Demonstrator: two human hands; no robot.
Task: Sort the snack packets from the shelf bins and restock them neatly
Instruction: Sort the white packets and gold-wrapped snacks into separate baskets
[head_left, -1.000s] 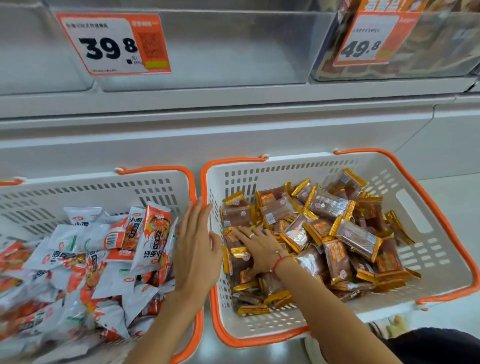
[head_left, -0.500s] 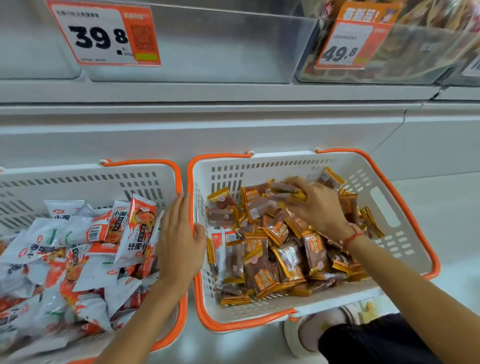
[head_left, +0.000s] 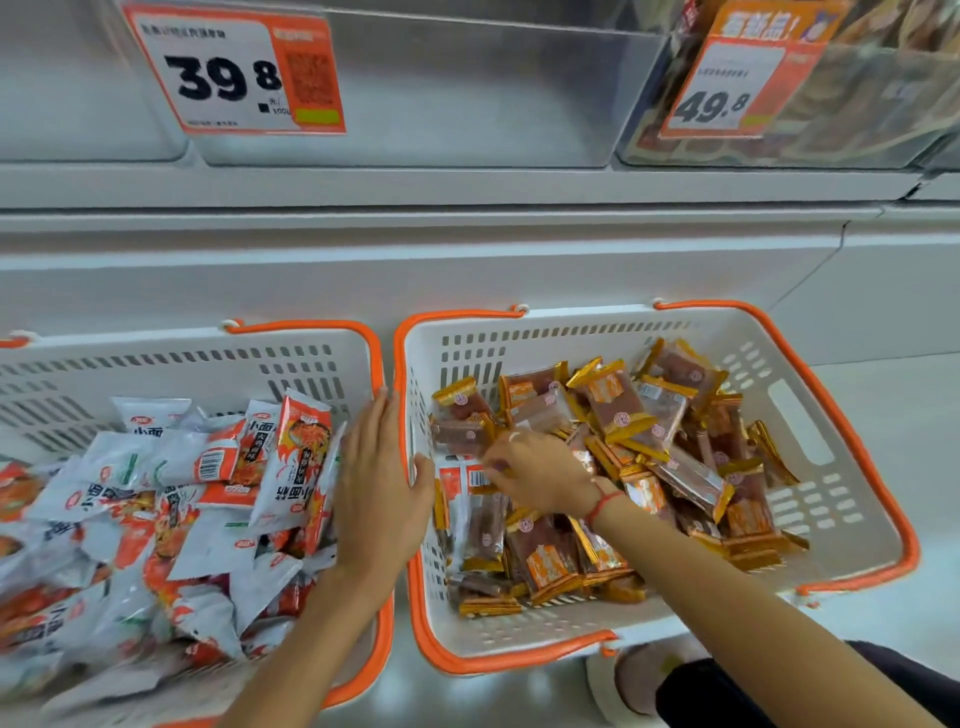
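Baskets, two, white slotted plastic with orange rims, side by side lower frame. My left hand lies flat, fingers straight, over their touching rims. My right hand curls into glossy gold-edged brown packets in the right basket, grip unclear. Crinkly white-orange packets fill the left basket.

Shelf price tag reads "39.8"; neighbouring orange tag reads "49.8". White snack packets show "小面"; finer print is illegible.
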